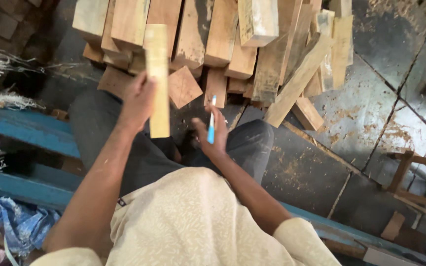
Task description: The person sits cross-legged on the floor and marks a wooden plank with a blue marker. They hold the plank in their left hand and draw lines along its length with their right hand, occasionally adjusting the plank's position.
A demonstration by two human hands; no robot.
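Dusty stone floor [371,113], wood pile [213,44] ahead. L hand [138,101] grips one strip [158,81] upright; R hand [212,135] closed round blue pen [211,123]. Strip face shows no marks yet; pile looks untouched.

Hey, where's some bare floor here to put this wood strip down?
Bare floor lies right of the block pile, bordered by the wooden frame. Ahead is crowded with blocks. The left hand holds the strip; the right hand holds a pen.

I note dark tiled floor [371,123], sawdust-strewn. Pile of cut wooden blocks [232,54] rests directly on it. Loose offcut [393,225] lies at right, near wooden frame [420,172]. Blue planks [30,128] at left.
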